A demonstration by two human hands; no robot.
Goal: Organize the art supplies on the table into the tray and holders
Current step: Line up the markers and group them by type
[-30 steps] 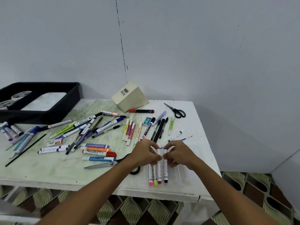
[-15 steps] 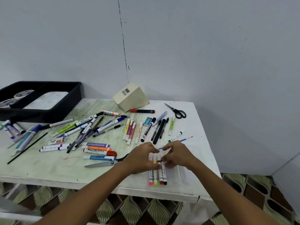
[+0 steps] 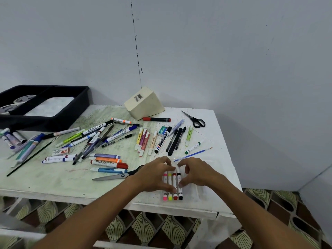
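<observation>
Four short markers [image 3: 172,195] with pink, yellow, red and black ends lie side by side on a clear plastic sleeve [image 3: 199,192] near the table's front right edge. My left hand [image 3: 155,177] grips them from the left, fingers over their far ends and thumb on their near part. My right hand [image 3: 196,174] pinches the black one from the right. A black tray [image 3: 84,99] stands at the back left. A cream holder [image 3: 143,103] lies tipped on its side at the back.
Several pens, markers and highlighters [image 3: 100,139] are scattered over the white table [image 3: 53,184]. Large scissors [image 3: 115,176] lie just left of my left hand. Small black scissors [image 3: 195,119] lie at the back right. The wall is close behind.
Both hands have come down and toward me with the four markers, from held bunched above the table to lying flat in a row on the clear sleeve.
</observation>
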